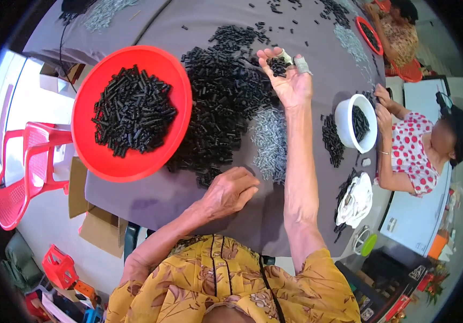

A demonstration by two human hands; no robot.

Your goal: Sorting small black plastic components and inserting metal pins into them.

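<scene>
My right hand (pixel 294 89) lies palm up, fingers half open, cradling black tubes (pixel 278 67) beside the pile (pixel 210 107). My left hand (pixel 229 191) curls loosely; contents hidden. I seem mid-handful; carrying on calls for a level palm.

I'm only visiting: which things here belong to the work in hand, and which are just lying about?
Seemingly in the work:
small black pieces, on the open right hand and heaped on the grey table;
clear pieces, beside the heap;
red tray, holding black pieces.

Apparently just lying about:
white crumpled bundle;
cardboard box;
red plastic chair.
</scene>
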